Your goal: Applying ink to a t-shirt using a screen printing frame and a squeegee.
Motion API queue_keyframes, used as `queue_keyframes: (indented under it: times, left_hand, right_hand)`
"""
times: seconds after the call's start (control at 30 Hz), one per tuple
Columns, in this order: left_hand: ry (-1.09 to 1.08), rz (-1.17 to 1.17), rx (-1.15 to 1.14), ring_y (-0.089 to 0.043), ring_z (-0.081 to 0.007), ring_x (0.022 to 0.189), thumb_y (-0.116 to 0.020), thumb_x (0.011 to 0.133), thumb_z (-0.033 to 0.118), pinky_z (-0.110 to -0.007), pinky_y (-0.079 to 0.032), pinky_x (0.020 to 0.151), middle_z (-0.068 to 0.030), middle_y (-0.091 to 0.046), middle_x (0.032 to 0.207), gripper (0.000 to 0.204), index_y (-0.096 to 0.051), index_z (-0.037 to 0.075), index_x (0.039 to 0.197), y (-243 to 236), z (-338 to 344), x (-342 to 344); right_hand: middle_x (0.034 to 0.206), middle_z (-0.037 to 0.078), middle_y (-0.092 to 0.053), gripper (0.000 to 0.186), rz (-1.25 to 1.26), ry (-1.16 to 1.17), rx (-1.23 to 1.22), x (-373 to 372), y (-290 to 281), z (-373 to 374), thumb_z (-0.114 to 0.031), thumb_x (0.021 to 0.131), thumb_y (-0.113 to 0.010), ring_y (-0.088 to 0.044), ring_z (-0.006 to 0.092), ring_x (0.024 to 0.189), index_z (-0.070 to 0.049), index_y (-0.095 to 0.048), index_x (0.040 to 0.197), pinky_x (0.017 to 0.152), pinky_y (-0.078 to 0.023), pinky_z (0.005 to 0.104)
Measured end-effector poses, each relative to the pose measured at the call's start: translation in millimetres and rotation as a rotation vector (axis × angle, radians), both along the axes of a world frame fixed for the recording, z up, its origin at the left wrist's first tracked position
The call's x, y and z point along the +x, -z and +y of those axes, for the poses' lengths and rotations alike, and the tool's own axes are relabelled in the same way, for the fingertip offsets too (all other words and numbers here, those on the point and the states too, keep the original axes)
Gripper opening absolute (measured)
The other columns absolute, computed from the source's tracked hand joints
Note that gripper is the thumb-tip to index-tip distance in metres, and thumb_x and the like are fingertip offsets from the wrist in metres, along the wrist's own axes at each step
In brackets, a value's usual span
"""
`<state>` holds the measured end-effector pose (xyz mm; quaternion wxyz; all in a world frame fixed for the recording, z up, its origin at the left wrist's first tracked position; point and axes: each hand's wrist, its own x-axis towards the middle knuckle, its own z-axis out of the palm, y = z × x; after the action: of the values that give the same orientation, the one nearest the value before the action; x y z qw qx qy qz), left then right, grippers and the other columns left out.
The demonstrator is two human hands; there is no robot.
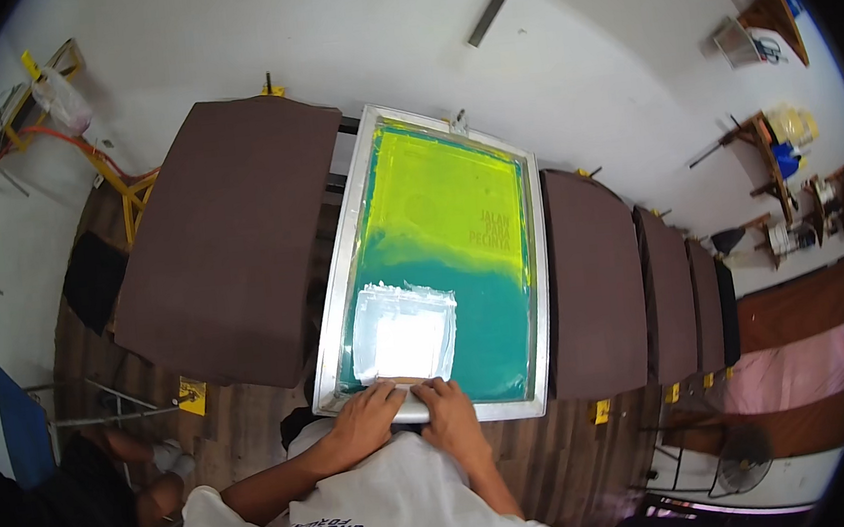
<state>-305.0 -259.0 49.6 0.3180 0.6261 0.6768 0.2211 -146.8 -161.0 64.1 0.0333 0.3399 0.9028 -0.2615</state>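
A screen-printing frame (340, 271) with a silver metal border lies in front of me; its mesh is yellow-green at the far end and teal near me. A patch of white ink (404, 333) covers the near left part of the mesh. A wooden squeegee (407, 380) lies across the near edge of that patch. My left hand (366, 422) and my right hand (450, 420) sit side by side, both gripping the squeegee from above at the frame's near rail.
A dark brown pallet board (229, 235) stands to the left of the frame, and several more (594, 284) line up to the right. A wooden floor lies below, with a standing fan (741, 461) at lower right. Another person crouches at lower left (119, 471).
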Motion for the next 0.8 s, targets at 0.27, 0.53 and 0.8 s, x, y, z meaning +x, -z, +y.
queue_keyframes:
  times: [0.27, 0.53, 0.8]
  left_hand:
    - [-0.158, -0.008, 0.277, -0.06, -0.0406, 0.11, -0.058, 0.069, -0.014, -0.046, -0.049, 0.095, -0.0229, -0.063, 0.117, 0.049, -0.061, -0.003, 0.116, 19, 68, -27]
    - [0.016, 0.102, 0.082, -0.05, -0.0393, 0.127, -0.056, 0.073, -0.012, -0.046, -0.042, 0.105, -0.024, -0.051, 0.135, 0.056, -0.055, 0.0, 0.128, 26, 2, 5]
    - [-0.085, 0.021, 0.237, -0.063, -0.0386, 0.099, -0.054, 0.075, -0.009, -0.047, -0.052, 0.085, -0.0191, -0.064, 0.109, 0.038, -0.064, 0.002, 0.11, 3, 63, -24]
  right_hand:
    - [0.112, 0.014, -0.064, 0.054, 0.063, 0.027, 0.118, -38, 10, 70, 0.007, 0.063, -0.066, -0.061, 0.0374, 0.101, -0.008, -0.066, 0.115, 0.084, -0.053, 0.0447]
    - [0.123, 0.018, -0.053, 0.06, 0.02, 0.031, 0.105, 0, 15, -8, -0.001, 0.065, -0.072, -0.056, 0.0365, 0.109, -0.007, -0.057, 0.123, 0.082, -0.051, 0.0481]
    - [0.103, 0.011, -0.064, 0.043, 0.06, 0.026, 0.14, -29, 3, 55, -0.001, 0.067, -0.07, -0.062, 0.0326, 0.099, -0.01, -0.064, 0.109, 0.075, -0.053, 0.046]
